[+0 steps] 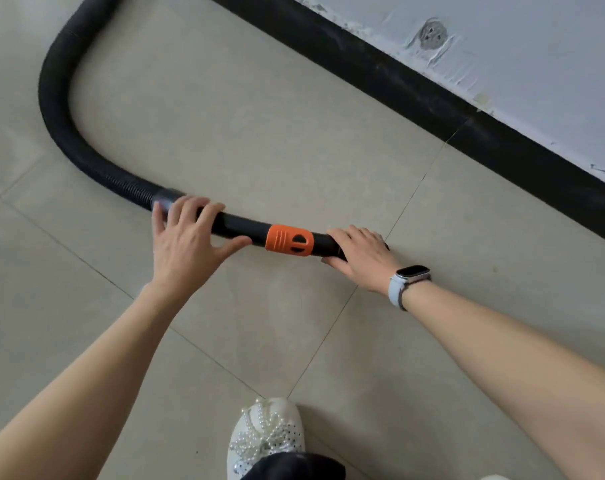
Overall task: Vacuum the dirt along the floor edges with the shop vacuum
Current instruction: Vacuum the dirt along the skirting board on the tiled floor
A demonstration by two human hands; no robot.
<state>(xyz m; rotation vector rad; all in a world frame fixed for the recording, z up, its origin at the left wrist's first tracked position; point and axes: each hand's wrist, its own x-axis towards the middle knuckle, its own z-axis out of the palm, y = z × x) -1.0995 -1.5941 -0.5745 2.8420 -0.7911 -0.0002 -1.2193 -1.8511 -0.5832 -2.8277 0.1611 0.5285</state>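
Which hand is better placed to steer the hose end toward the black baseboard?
Probably the right hand: it grips the hose at its tip, nearer the baseboard. The left hand lies behind the orange collar.

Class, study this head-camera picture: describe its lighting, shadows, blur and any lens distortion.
Head view: soft, even light with only faint shadows on the tiled floor; no strong glare; the left hand looks slightly motion-blurred at its fingertips, while the right hand and the orange collar on the hose stay sharp; wide-angle stretching enlarges the forearms toward the bottom corners.
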